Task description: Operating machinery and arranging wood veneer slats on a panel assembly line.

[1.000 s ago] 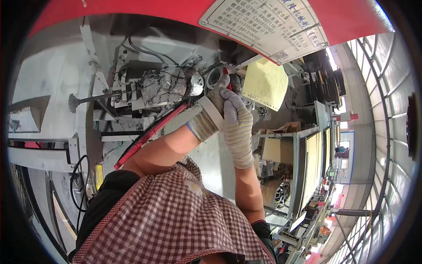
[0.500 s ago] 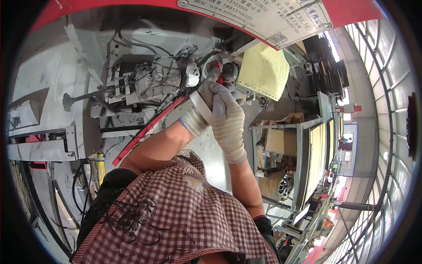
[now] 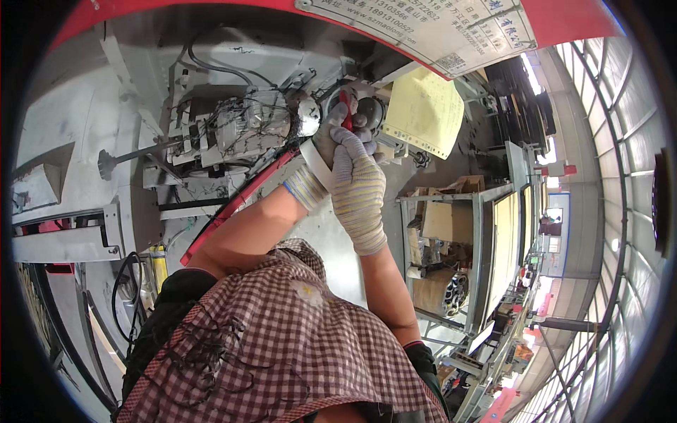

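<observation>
My left hand [image 3: 326,141], in a grey and yellow knitted glove, reaches up to the machine with its fingers closed around a small red object [image 3: 345,106]. The object's kind is unclear. Against it, my right hand [image 3: 358,190] in a matching glove has its fingers curled together at the left fingers. What the right fingers hold is hidden. A narrow white strip [image 3: 316,165] lies slantwise across the left glove, its lower end meeting the right hand. Just beyond the hands are round grey machine parts [image 3: 370,114], partly covered by the fingers.
A thread-covered motor [image 3: 247,123] stands left of the hands, above a slanting red bar [image 3: 240,204]. Yellow paper [image 3: 423,113] hangs to their right. A red panel with a metal plate [image 3: 416,32] crosses the top. A loaded shelf [image 3: 451,240] stands at right.
Both hands have shifted slightly left, staying together. The red object shows a little more between the fingers. The white strip has moved with the left hand.
</observation>
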`<act>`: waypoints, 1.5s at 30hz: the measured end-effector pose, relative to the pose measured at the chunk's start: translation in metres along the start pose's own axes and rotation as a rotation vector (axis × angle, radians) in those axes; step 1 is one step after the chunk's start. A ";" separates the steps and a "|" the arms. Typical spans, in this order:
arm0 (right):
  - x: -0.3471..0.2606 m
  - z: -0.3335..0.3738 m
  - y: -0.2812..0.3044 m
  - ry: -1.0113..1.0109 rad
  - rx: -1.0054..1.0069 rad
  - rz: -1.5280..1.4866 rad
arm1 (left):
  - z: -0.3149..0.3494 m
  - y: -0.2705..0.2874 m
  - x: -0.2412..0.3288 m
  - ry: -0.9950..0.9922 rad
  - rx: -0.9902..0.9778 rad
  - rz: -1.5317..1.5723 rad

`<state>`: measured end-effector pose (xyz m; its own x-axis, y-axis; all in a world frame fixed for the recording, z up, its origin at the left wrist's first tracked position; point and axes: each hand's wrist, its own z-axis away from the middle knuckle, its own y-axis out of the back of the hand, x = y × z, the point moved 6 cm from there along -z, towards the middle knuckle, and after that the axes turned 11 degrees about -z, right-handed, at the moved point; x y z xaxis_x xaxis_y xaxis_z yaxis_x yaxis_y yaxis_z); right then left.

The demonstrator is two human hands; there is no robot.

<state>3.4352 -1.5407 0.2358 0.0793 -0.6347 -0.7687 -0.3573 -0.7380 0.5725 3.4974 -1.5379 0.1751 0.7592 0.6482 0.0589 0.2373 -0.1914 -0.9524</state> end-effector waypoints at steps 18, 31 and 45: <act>-0.026 -0.011 0.006 0.277 0.088 0.210 | -0.006 -0.017 0.008 -0.018 0.090 -0.094; -0.020 -0.007 0.010 0.134 0.111 0.122 | -0.006 -0.013 0.006 -0.010 0.149 -0.164; -0.013 -0.007 0.003 -0.042 0.079 0.073 | 0.007 0.013 0.003 0.140 0.474 -0.114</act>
<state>3.4395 -1.5364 0.2491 0.0121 -0.6751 -0.7376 -0.4334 -0.6683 0.6046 3.4986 -1.5331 0.1606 0.8264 0.5338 0.1793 0.0471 0.2517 -0.9667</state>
